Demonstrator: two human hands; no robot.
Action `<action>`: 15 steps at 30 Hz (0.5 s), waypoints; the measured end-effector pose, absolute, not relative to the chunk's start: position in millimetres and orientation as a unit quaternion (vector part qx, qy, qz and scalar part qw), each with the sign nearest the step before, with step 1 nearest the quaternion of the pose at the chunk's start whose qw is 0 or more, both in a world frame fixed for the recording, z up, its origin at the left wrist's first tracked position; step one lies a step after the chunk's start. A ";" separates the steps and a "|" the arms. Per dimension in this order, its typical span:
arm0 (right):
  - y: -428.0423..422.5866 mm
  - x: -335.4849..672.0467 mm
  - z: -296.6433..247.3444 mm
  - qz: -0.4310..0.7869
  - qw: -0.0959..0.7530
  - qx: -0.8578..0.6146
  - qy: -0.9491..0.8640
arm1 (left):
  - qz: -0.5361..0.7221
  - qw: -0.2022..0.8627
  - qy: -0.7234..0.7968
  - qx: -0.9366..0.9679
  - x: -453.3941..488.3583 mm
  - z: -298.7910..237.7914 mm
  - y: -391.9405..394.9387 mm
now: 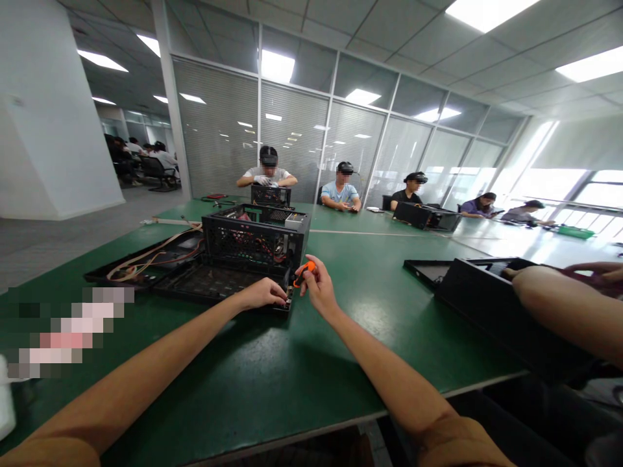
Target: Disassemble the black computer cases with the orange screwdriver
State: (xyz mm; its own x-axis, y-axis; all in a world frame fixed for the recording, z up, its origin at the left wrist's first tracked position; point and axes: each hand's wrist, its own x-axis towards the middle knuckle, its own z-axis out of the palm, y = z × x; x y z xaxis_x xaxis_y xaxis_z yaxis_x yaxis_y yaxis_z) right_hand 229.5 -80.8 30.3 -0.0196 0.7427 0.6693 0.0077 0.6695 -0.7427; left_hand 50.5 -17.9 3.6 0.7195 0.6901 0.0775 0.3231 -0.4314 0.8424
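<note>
Two bare hands are busy near a black computer case [243,237], which stands open-topped on the green table [341,376]; take the case as the middle of the clock, with six toward the wearer. At six to seven o'clock, right up against it, lies a flat black panel [195,280]; whether the two are joined cannot be told. The left hand [263,293] is at six o'clock, its fingers drawn narrow and bent down to the panel's near right corner; whether they pinch a small part there is hidden. The right hand [318,285], between four and five o'clock, holds an orange tool [310,266] between thumb and fingers, raised just beside that corner; its tip is too small to make out.

The step in hand looks like fine work on that corner, the left hand steadying or feeling for a fitting while the right keeps the tool ready. From here, a next move would seem to call for the left fingers to keep the spot steady and clear, and for the tool to be lined up before any pressure.

Near nine o'clock, loose cables [134,266] lie across another black tray [104,271].
</note>
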 end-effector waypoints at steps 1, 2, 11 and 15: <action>-80.5 229.4 30.0 0.288 0.636 -0.288 -0.655 | 0.211 0.434 0.308 0.820 50.5 3.9 -18.3; -80.8 229.1 30.1 0.289 0.631 -0.286 -0.660 | 0.211 0.432 0.307 0.821 50.5 4.3 -18.6; -86.6 226.6 35.1 0.291 0.605 -0.277 -0.687 | 0.207 0.428 0.297 0.828 52.6 5.9 -19.6; -81.7 228.8 31.1 0.311 0.617 -0.286 -0.664 | 0.201 0.440 0.297 0.824 53.1 6.0 -20.4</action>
State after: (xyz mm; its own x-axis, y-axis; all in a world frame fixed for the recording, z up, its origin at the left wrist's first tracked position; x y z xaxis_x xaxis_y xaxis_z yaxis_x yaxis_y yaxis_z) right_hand 228.8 -81.7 31.1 -0.0757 0.7631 0.6419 -0.0041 0.6435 -0.7655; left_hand 53.1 -20.4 6.0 0.7434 0.6652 0.0698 0.3123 -0.4375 0.8433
